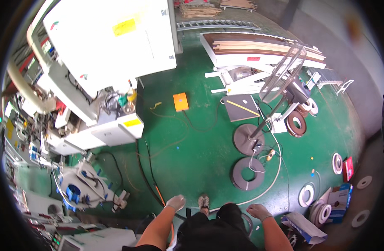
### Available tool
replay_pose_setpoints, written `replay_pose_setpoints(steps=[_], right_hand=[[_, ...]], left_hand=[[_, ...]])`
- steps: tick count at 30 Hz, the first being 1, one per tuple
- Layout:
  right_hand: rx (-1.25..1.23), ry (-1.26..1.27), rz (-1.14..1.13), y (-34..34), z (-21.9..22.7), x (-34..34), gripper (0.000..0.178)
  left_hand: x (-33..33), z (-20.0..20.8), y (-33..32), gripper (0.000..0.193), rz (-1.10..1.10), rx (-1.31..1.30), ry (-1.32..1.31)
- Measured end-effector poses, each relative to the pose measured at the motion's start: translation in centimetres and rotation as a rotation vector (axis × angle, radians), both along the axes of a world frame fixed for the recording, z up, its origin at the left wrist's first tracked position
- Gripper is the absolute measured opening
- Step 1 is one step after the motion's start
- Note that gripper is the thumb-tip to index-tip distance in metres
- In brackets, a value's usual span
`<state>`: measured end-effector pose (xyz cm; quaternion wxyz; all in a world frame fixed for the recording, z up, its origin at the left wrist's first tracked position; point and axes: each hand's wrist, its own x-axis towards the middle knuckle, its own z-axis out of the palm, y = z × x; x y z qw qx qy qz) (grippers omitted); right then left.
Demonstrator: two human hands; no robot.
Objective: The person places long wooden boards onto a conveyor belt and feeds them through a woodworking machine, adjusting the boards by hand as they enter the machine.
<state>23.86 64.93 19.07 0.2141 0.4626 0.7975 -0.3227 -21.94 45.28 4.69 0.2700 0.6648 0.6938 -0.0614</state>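
My left hand (176,202), in a pale glove, is held low in front of my body, fingers curled in with nothing showing in them. Beyond it, an orange hose (159,195) and dark cables run over the green floor. On the right, my right hand (259,211), also pale-gloved, hangs with its fingers curled and no object visible in it. Nearest to it is a white hose (272,186) curving across the floor. A grey ring-shaped roll of edge banding (247,174) lies farther ahead. Both hands are apart from these things. My shoe (203,202) shows between them.
A large white machine (112,133) stands at the left, near a white wheeled unit (84,184). Ahead are an orange floor box (180,102), a pedestal fan (248,139) and a lift table (225,60) with boards. Rolls and an open carton (305,228) lie at the right.
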Motion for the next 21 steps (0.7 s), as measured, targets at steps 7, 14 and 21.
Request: replay_pose_setpoints(steps=[7,14,21], right_hand=[[-0.200,0.185,0.035,9.6,-7.7,-13.3,0.040],[-0.251,0.373,-0.227,31.7,-8.4,-34.2,0.031],[0.067,0.464,-0.178,50.4,-5.6,-52.4,0.027]], left_hand=[[-1.9,6.4,17.0,0.030,0.922,0.052,-0.923],[-13.1,4.9,27.6,0.038,0.081,-0.241,-0.327],[-13.9,14.7,53.1,0.027,-0.957,-0.323,0.181]])
